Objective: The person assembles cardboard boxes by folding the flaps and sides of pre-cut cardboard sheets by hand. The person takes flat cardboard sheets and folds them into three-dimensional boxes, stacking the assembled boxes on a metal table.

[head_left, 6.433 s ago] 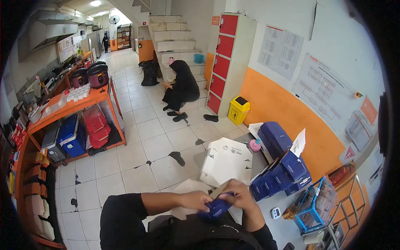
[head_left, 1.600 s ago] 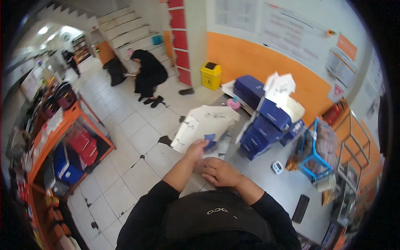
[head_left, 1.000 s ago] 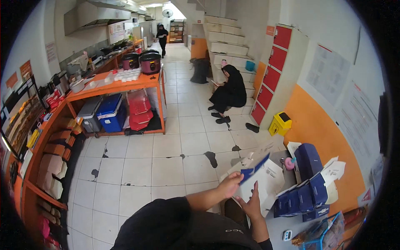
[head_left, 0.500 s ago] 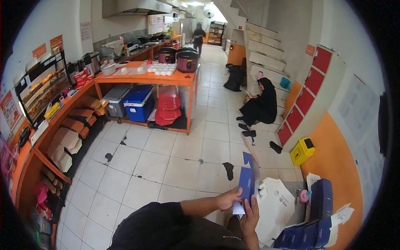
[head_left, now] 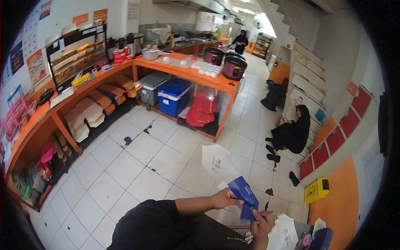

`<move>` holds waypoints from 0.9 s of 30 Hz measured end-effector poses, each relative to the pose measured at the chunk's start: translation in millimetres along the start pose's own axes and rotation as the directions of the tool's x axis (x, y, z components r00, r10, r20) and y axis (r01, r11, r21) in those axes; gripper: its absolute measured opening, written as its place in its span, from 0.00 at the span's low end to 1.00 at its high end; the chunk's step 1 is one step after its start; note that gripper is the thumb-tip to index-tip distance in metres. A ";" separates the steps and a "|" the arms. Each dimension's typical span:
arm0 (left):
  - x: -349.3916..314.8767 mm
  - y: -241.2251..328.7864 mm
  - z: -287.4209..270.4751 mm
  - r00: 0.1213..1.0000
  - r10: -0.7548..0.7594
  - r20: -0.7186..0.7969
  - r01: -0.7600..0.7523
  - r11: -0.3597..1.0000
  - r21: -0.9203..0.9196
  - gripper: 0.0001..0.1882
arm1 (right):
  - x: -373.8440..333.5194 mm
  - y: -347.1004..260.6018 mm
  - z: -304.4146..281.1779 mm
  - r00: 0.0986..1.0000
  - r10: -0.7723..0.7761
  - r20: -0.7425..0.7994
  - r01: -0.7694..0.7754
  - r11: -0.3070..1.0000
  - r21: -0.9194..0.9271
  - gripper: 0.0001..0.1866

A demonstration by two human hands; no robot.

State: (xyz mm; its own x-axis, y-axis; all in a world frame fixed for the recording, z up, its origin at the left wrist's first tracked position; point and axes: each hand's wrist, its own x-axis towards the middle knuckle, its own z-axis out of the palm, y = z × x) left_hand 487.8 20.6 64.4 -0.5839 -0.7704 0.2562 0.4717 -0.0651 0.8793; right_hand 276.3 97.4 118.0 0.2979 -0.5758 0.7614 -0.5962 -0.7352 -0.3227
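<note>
A blue and white carton blank, with its blue panels (head_left: 241,191) nearest me and a white printed panel (head_left: 217,161) sticking out beyond them, is held up between both hands. My left hand (head_left: 226,198) grips its left edge, thumb laid on the blue side. My right hand (head_left: 262,223) pinches the lower right corner of the blue part, its fingers curled. The blue panel looks bent at an angle along a crease. Beneath and beside my right hand lie white printed carton blanks (head_left: 285,234), partly cut off by the lower edge.
Dark blue folded cartons (head_left: 323,240) and a pink round object (head_left: 307,239) are at the lower right. A yellow bin (head_left: 316,190) stands by the orange wall. A person in black (head_left: 295,131) sits near the stairs. Ahead is an orange counter (head_left: 183,62) with rice cookers.
My view has turned left, so the room shifts rightward. The carton blank, seen nearly edge-on before, is swung round and shows its white printed panel. Both hands still hold it.
</note>
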 end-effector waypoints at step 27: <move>-76.3 44.0 -49.0 0.988 -0.156 0.021 0.131 0.887 0.444 0.12 | 131.3 6.8 130.1 0.938 0.037 0.344 -0.151 0.938 0.312 0.12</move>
State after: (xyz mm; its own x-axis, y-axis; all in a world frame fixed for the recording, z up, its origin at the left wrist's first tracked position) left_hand 585.4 45.5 63.8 -0.6638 -0.7376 0.1241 0.0487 0.1229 0.9912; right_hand 408.4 -29.8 142.6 0.5142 -0.6905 0.5088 -0.3716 -0.7140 -0.5934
